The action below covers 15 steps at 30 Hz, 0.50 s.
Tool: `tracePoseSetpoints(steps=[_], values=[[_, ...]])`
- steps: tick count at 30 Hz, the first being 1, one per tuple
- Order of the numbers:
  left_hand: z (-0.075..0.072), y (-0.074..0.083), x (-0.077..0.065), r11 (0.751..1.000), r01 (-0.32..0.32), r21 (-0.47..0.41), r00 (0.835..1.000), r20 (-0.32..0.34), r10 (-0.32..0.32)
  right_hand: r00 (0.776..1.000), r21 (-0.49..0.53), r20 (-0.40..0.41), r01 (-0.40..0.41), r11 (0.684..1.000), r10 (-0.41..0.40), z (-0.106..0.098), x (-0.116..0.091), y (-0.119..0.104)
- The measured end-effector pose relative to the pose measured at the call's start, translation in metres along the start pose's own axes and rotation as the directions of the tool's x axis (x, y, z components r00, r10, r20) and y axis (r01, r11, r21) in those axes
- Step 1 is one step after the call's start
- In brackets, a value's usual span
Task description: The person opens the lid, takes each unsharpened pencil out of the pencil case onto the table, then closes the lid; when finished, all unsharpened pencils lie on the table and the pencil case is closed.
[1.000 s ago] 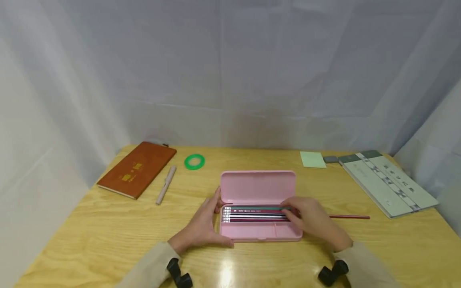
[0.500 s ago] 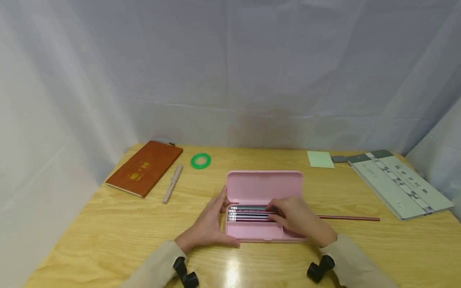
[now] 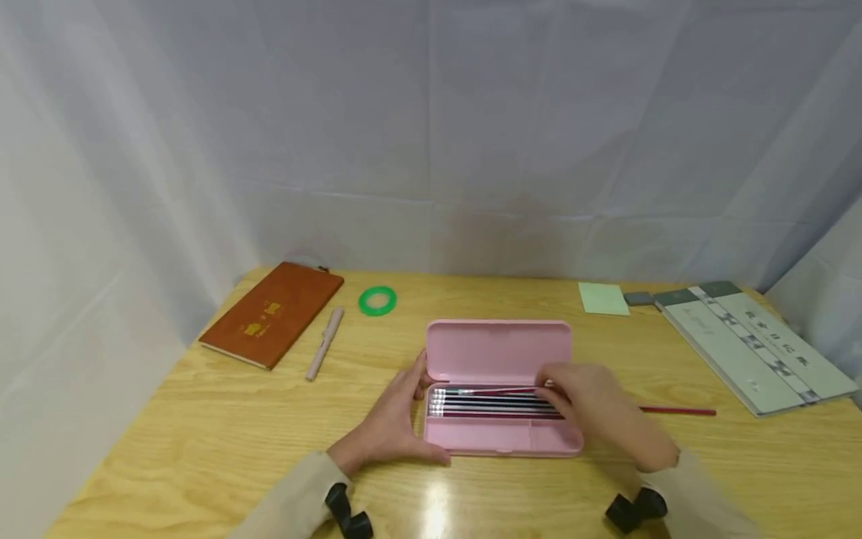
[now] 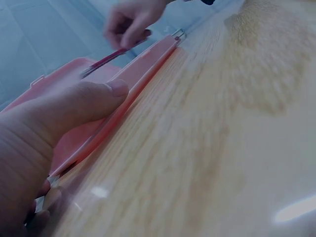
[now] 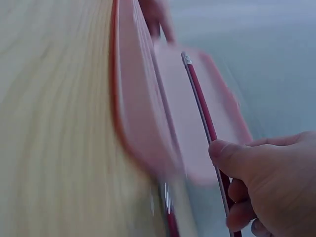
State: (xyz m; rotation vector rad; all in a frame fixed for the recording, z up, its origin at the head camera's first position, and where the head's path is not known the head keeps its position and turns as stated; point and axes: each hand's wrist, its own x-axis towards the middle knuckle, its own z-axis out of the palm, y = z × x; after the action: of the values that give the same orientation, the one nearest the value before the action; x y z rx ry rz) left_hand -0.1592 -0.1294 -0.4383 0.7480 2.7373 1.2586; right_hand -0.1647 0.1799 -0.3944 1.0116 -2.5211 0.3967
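An open pink pencil case [image 3: 498,352] lies on the wooden table, its lid tipped back. Several pencils [image 3: 491,409] with silver ferrules fill its rear compartment side by side; the divided front compartment shows bare pink. My left hand [image 3: 390,427] grips the left end of the case, thumb along the front rim and fingers at the back corner. Over the case, my right hand [image 3: 592,400] pinches a dark red striped pencil [image 5: 201,103] between thumb and fingers. Its eraser end points left, raised above the pencils below. Another red pencil [image 3: 680,411] extends along the table beyond my right hand.
On the left lie a brown notebook [image 3: 269,318], a pale pen [image 3: 325,344] and a green ring of tape [image 3: 377,290]. Light green sticky notes [image 3: 603,299], a small grey block [image 3: 638,299] and a pale green notebook [image 3: 754,348] lie at the back right.
My right hand first reached left over the pencils, then drew back right, lifting one pencil out of the row. My left hand stays at the case. The head view has shifted slightly.
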Motion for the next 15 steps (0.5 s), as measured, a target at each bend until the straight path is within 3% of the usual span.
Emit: tracePoseSetpoints(steps=[5,9,12,15], values=[[0.004,-0.002,0.0,1.0,-0.009,-0.006,1.0,0.002,0.009,0.983,-0.025,-0.015,-0.181,0.983,0.181,-0.031,-0.07,0.043],[0.004,-0.003,-0.001,1.0,0.0,0.008,1.0,0.0,0.0,0.936,-0.02,0.036,-0.351,0.936,0.351,-0.042,-0.121,0.069],[0.002,-0.003,-0.001,1.0,0.001,0.01,1.0,0.003,-0.001,0.918,-0.001,0.046,-0.395,0.919,0.395,-0.042,-0.137,0.077],[0.0,-0.003,-0.001,1.0,0.002,0.011,1.0,0.01,-0.002,0.928,0.037,0.01,-0.374,0.927,0.374,-0.037,-0.139,0.079]])
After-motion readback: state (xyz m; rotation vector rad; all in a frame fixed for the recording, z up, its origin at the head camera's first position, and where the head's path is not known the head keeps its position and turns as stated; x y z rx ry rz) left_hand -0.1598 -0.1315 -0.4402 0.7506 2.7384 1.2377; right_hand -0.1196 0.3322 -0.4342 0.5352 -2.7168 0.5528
